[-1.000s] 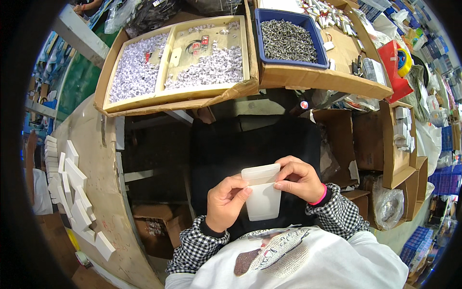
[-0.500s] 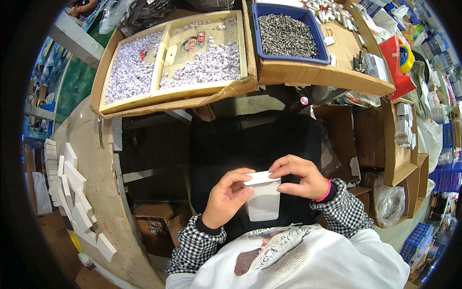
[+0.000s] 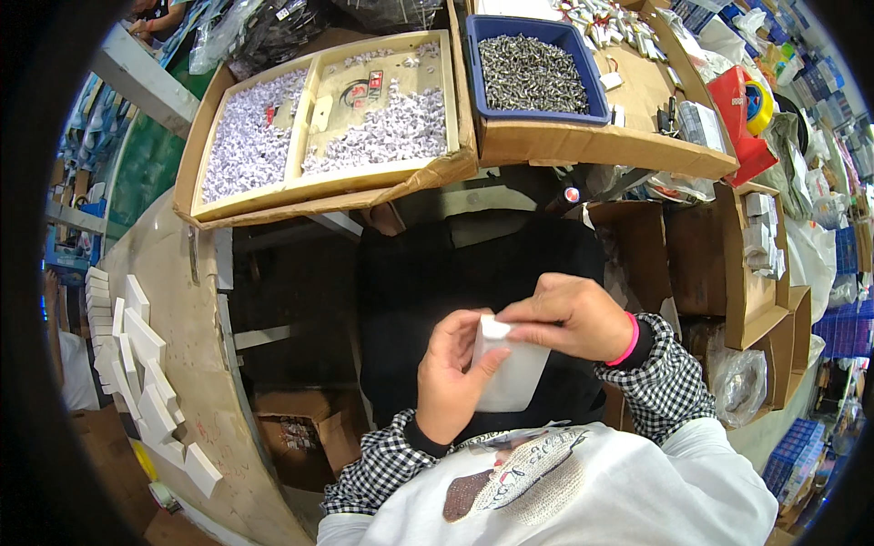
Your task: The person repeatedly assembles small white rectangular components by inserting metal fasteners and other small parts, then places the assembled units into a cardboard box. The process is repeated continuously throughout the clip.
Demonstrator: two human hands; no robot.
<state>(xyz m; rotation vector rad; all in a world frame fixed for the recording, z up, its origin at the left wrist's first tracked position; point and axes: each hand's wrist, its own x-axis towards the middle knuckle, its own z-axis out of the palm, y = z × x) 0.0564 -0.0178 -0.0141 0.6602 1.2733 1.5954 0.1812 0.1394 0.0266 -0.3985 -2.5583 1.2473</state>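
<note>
A small white box point(image 3: 513, 378) is held upright over my dark lap, in front of my shirt. My left hand point(image 3: 452, 373) wraps its left side, the thumb lying across the front near the upper edge. At the top, my right hand point(image 3: 574, 318) pinches the box's white end flap point(image 3: 494, 328) between thumb and fingers. The right fingers are slightly blurred, and whatever is inside the box cannot be seen.
Ahead stands a wooden tray point(image 3: 300, 168) of small white pieces, beside a blue bin point(image 3: 537, 116) of metal parts. Several white boxes point(image 3: 155, 373) lie on the left table point(image 3: 209, 400). Open cardboard boxes point(image 3: 637, 223) stand at the right.
The box has turned and its top flap looks bent rather than flat. My right hand has come across the top, while my left hand has moved slightly right around the side.
</note>
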